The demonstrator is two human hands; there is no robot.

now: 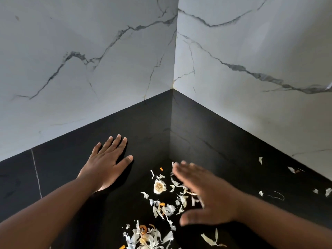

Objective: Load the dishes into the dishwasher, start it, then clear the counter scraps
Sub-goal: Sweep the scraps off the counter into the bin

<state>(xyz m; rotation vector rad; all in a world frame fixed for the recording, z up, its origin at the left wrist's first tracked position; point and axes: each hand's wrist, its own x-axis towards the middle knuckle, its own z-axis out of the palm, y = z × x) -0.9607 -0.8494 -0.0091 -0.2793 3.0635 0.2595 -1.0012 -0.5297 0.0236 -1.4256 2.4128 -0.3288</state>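
Two white marble-look wall panels (86,56) meet in a corner — grey veins run across both, one thick vein crossing the right-hand panel. Below them a low black upstand (154,112) follows the corner, and a thin pale line (36,174) crosses the dark surface at left.

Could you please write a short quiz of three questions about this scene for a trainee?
1. True or false: the left hand lies flat with straight fingers on the black counter.
2. Where do most of the scraps lie? A) between the two hands B) left of the left hand C) on the marble wall
3. Fill in: the right hand looks ____ in the picture, so its fingers are hard to read.

Key: 1 true; 2 A; 3 blurred.
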